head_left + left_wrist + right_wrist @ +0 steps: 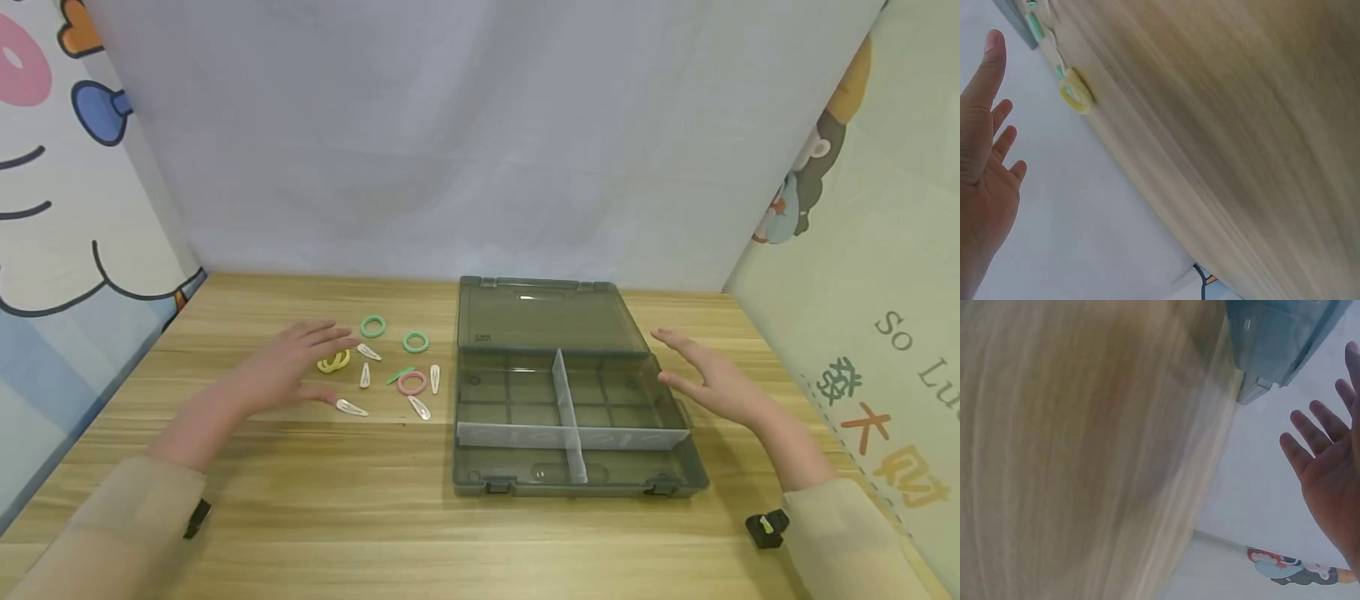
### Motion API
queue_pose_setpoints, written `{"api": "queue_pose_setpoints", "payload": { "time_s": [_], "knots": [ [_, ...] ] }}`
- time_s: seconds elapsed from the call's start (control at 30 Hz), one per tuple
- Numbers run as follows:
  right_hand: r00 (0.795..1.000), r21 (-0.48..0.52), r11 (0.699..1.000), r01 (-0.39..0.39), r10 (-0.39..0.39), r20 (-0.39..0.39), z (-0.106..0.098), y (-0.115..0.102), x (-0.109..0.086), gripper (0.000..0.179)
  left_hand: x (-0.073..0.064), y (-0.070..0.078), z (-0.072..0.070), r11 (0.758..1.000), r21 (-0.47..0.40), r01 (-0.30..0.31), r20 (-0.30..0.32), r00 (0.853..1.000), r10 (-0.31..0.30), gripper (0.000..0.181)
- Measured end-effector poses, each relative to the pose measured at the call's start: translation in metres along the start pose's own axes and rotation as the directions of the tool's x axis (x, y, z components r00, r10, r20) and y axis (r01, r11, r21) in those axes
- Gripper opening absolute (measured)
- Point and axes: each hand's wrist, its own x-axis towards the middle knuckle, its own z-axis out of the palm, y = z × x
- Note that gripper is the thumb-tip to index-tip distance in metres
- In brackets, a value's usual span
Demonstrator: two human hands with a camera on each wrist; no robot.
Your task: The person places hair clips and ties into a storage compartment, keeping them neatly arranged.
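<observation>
My left hand (288, 369) hovers at the left of the hair accessories, fingers extended and holding nothing. Close by its fingertips are a yellow hair tie (334, 361) and white snap hair clips (352, 407). Green hair ties (416, 342), a pink hair tie (412, 383) and a thin green clip (401, 375) lie a little farther right. A grey see-through storage box (581, 490) stands with its lid (551, 315) laid back, white dividers (567, 400) crossing inside. To the box's right, my right hand (720, 383) is raised with spread fingers, also holding nothing.
The wooden table (322, 517) meets a pale cloth wall (420, 167) at the back. Printed panels (885, 350) rise along both sides. The box takes up the middle right of the table, and the small accessories lie left of it.
</observation>
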Motion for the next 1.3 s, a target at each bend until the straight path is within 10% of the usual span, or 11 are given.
{"api": "queue_pose_setpoints", "payload": {
  "time_s": [0.63, 1.3],
  "knots": [
    [0.993, 0.264, 0.964, -0.037, 0.005, 0.12, 0.013, 0.028, 0.001, 0.067, 0.021, -0.045, 0.027, 0.981, -0.15, 0.125, 0.077, 0.99, -0.115, 0.045],
    [0.979, 0.419, 0.894, -0.16, 0.089, 0.184, 0.01, 0.031, 0.009, 0.059, 0.03, -0.055, 0.03, 0.952, -0.221, 0.212, 0.055, 0.977, -0.205, 0.007]
  ]
}}
